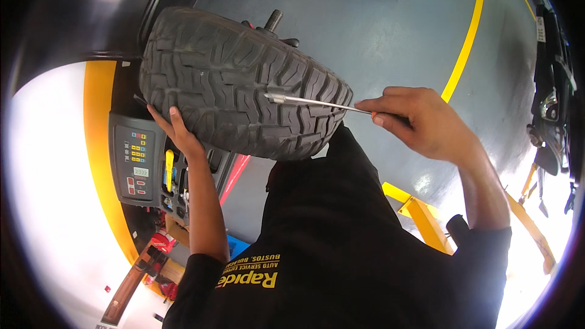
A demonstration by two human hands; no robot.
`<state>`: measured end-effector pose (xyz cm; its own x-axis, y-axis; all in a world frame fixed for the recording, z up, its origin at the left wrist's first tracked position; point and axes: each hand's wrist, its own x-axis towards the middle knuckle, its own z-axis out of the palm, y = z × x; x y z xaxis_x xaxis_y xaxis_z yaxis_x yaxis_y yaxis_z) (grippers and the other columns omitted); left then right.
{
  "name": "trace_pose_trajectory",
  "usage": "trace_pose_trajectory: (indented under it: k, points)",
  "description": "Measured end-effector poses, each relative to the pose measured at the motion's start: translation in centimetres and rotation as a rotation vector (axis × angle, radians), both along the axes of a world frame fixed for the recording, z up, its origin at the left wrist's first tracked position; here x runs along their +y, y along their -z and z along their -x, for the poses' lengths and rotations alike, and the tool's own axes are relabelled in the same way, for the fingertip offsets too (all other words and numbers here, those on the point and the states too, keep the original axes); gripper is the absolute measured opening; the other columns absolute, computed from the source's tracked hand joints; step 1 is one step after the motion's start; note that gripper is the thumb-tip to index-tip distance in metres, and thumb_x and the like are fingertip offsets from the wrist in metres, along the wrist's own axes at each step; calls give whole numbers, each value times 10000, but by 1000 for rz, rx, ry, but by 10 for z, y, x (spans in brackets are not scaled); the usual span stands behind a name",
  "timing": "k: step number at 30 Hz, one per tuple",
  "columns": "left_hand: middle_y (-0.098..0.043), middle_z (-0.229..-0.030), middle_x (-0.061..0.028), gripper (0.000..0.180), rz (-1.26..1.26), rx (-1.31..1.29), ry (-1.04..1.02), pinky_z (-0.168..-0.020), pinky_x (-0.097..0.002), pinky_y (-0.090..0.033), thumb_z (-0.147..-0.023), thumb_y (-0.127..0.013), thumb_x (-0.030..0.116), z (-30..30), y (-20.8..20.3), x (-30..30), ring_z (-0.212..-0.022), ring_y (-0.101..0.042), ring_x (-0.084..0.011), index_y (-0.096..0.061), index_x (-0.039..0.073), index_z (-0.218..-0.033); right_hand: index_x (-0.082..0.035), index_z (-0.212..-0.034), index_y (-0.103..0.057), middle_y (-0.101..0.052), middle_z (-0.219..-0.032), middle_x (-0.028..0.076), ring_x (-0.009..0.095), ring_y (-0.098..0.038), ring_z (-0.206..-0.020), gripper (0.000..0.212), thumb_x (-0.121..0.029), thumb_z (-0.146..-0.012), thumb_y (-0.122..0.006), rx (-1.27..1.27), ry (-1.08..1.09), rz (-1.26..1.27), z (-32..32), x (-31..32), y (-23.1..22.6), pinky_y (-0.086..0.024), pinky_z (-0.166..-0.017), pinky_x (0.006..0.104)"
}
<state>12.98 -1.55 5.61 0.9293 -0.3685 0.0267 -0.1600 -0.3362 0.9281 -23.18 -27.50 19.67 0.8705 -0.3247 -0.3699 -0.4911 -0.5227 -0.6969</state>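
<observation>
Holding a silver rod over a mud-terrain tyre

Clamps the right grip on the rod's rear end, thumb and index finger pinched together around it. Points the rod leftward across the tread, with a thicker, pale head over the middle blocks; cannot tell contact from a narrow gap there. Spreads the left grip with fingers apart, resting against the tyre's lower left edge, near a thin dark piece. Has the tyre directly in front of the body, tread turned toward the view.

Shows a threaded shaft jutting out past the tyre's far side. Shows, left of the left forearm, a grey control panel with coloured keys and a small display, and beside it a yellow-handled tool.

Includes a black shirt with yellow lettering below, a yellow metal frame by the right forearm, then grey floor crossed by a yellow line, and a dark vehicle at the far right.
</observation>
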Motion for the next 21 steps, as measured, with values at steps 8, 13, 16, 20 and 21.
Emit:
trace_pose_trajectory:
  k: [8,13,16,20,21]
  points:
    - [-177,-1751,-236,866,13,26,9,-1306,-434,-226,-1081,-567,453,-3,0,1,-1582,-287,-357,-139,55,-1720,-158,-1253,-768,-622,-944,82,289,-674,-762,312,-132,-950,-699,7,6,363,-7,43,-15,-545,-652,403]
    - [-164,-1760,-229,883,78,20,23,-1317,-440,-189,-1072,-582,438,-6,3,0,-1604,-248,-357,-132,32,-1714,-123,-1239,-765,-594,-903,69,240,-645,-769,322,-119,-923,-702,128,-70,685,-35,81,-50,-530,-624,375]
    - [-166,-1763,-224,919,57,-9,1,-1313,-446,-184,-1046,-598,481,-2,-1,3,-1603,-245,-355,-154,30,-1713,-77,-1144,-763,-580,-879,55,205,-624,-770,245,-127,-916,-691,138,-212,808,-70,92,-73,-511,-604,352]
    - [-156,-1769,-219,877,70,-58,12,-1320,-449,-155,-1068,-573,445,-3,4,7,-1623,-200,-351,-155,15,-1708,-61,-870,-770,-664,-888,81,254,-691,-888,93,-132,-858,-710,170,-369,735,-121,89,-101,-560,-697,364]
    - [-154,-1770,-220,867,62,-78,12,-1322,-450,-148,-1073,-569,434,-1,5,5,-1629,-186,-351,-154,11,-1706,-70,-815,-786,-696,-884,96,275,-719,-930,98,-133,-848,-718,197,-400,677,-129,86,-108,-590,-740,375]
